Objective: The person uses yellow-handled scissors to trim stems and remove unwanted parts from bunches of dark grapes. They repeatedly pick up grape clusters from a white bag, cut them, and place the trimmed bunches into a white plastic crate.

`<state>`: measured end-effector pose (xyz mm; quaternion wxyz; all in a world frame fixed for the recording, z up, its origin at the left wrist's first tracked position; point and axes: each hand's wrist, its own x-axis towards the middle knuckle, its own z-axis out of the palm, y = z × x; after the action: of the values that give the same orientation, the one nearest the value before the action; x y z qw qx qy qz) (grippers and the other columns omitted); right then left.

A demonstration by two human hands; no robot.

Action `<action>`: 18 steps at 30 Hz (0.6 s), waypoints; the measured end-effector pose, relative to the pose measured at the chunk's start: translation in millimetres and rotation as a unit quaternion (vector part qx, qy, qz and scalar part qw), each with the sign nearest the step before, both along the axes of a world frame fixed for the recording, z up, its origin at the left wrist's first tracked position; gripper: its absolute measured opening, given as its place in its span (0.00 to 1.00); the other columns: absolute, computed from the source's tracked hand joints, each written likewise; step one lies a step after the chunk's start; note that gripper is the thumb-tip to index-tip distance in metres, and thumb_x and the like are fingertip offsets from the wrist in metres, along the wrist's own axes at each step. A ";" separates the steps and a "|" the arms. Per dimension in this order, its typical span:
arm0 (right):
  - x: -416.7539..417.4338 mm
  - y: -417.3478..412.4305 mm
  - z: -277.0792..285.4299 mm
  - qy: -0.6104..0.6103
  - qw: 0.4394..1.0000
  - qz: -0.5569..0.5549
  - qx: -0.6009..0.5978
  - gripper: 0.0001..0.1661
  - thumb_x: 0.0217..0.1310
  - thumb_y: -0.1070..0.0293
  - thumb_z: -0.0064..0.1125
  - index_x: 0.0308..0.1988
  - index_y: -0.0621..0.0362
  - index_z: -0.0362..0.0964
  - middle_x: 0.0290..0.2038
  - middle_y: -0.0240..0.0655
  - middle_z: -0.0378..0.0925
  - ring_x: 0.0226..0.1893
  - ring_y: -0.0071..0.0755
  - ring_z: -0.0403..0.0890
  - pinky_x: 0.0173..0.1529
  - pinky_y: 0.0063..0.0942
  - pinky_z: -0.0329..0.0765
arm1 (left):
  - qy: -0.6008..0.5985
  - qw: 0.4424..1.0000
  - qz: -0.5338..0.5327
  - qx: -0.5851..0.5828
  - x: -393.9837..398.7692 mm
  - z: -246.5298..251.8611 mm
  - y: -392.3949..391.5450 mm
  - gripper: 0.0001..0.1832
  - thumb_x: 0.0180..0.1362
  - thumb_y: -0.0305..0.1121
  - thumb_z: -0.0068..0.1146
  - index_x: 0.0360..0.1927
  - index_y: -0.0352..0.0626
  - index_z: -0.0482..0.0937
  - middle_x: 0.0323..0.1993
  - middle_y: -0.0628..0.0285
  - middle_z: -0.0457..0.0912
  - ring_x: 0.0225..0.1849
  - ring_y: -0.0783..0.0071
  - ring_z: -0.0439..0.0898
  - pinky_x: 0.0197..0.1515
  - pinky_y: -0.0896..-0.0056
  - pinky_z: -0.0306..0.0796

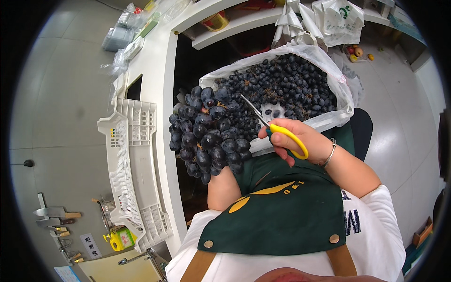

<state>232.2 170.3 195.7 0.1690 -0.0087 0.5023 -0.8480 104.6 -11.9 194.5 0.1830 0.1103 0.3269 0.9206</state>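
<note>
A large bunch of dark grapes [209, 135] hangs in front of my left forearm, at the centre left. It hides my left hand, which seems to be behind or under the bunch; its fingers do not show. My right hand [294, 139] holds scissors with yellow and dark green handles [290, 139]. Their blades appear closed together and point up and left, to the right of the bunch. Beyond both hands, a crate lined with white plastic [340, 95] holds many loose and clustered dark grapes [292, 77].
A white plastic crate [135, 176] stands left on the white counter [165, 105]. Clear boxes [118, 38] lie at the upper left. White bags [338, 21] hang at the upper right, above a box of fruit [356, 53]. Knives [51, 212] are on the left wall.
</note>
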 end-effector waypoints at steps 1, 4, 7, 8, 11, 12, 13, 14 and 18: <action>1.1 0.7 -0.8 -0.005 1.000 0.000 -0.025 0.22 0.64 0.51 0.51 0.48 0.58 0.67 0.20 0.27 0.68 0.16 0.16 0.69 0.21 0.15 0.69 | 0.001 1.000 0.001 -0.001 -0.3 1.1 -0.3 0.19 0.65 0.44 0.38 0.51 0.42 0.67 0.48 0.55 0.73 0.48 0.60 0.74 0.50 0.56 0.72; 3.7 0.4 -0.4 0.029 0.999 0.022 -0.009 0.28 0.65 0.45 0.46 0.50 0.59 0.66 0.20 0.31 0.70 0.17 0.20 0.71 0.24 0.16 0.70 | 0.001 1.000 0.008 0.000 -1.1 3.8 -1.4 0.19 0.65 0.45 0.38 0.51 0.42 0.67 0.48 0.55 0.72 0.48 0.60 0.74 0.50 0.55 0.72; 5.7 -0.4 -2.6 0.043 0.998 0.036 0.009 0.30 0.65 0.44 0.44 0.52 0.59 0.65 0.22 0.33 0.71 0.18 0.21 0.72 0.26 0.16 0.71 | -0.003 1.000 0.012 0.010 -0.3 5.9 -1.1 0.20 0.65 0.45 0.38 0.51 0.42 0.67 0.48 0.55 0.72 0.48 0.59 0.74 0.50 0.55 0.72; 6.1 -0.9 -4.1 0.044 0.998 0.033 0.011 0.30 0.65 0.44 0.44 0.52 0.59 0.64 0.22 0.33 0.71 0.18 0.21 0.72 0.26 0.16 0.71 | -0.004 1.000 0.012 0.013 -0.9 6.4 -1.0 0.20 0.65 0.45 0.38 0.52 0.42 0.67 0.48 0.55 0.72 0.48 0.59 0.74 0.50 0.55 0.72; 7.3 -0.4 -3.0 0.037 0.999 0.029 0.010 0.27 0.66 0.48 0.45 0.52 0.60 0.64 0.23 0.33 0.72 0.19 0.21 0.72 0.27 0.17 0.71 | -0.012 0.999 0.018 0.028 -1.1 7.5 -0.5 0.20 0.65 0.45 0.38 0.52 0.42 0.67 0.48 0.55 0.72 0.48 0.59 0.74 0.50 0.55 0.72; 7.6 -0.3 -3.7 0.037 0.999 0.027 0.005 0.24 0.67 0.52 0.46 0.52 0.60 0.65 0.23 0.32 0.72 0.20 0.21 0.72 0.27 0.17 0.71 | -0.013 0.999 0.017 0.033 -1.8 7.7 0.0 0.20 0.65 0.45 0.38 0.52 0.42 0.67 0.48 0.55 0.72 0.49 0.59 0.74 0.50 0.55 0.72; 7.6 -0.4 -4.6 0.037 0.999 0.024 0.001 0.22 0.67 0.55 0.47 0.52 0.60 0.65 0.23 0.31 0.72 0.20 0.21 0.73 0.28 0.18 0.71 | -0.015 0.999 0.019 0.039 -2.9 7.6 -0.1 0.20 0.65 0.45 0.38 0.52 0.42 0.67 0.48 0.55 0.72 0.49 0.59 0.74 0.50 0.55 0.72; 7.2 -0.8 -6.3 0.050 0.998 0.031 -0.003 0.22 0.67 0.55 0.47 0.52 0.59 0.65 0.23 0.31 0.72 0.20 0.21 0.73 0.28 0.18 0.71 | -0.016 0.999 0.021 0.044 -3.1 7.2 0.3 0.20 0.65 0.45 0.38 0.52 0.42 0.67 0.48 0.55 0.72 0.49 0.59 0.74 0.51 0.55 0.72; 6.7 -3.0 -2.1 0.041 0.997 0.065 0.008 0.35 0.59 0.46 0.57 0.55 0.60 0.63 0.28 0.33 0.73 0.27 0.20 0.74 0.32 0.16 0.72 | -0.017 0.998 0.021 0.053 -1.8 6.0 -1.5 0.20 0.65 0.45 0.38 0.52 0.42 0.67 0.49 0.55 0.72 0.49 0.59 0.74 0.51 0.55 0.72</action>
<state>238.9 167.3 193.6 0.2025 -0.0747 0.5138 -0.8303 102.8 -13.3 200.6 0.1627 0.0970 0.2767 0.9421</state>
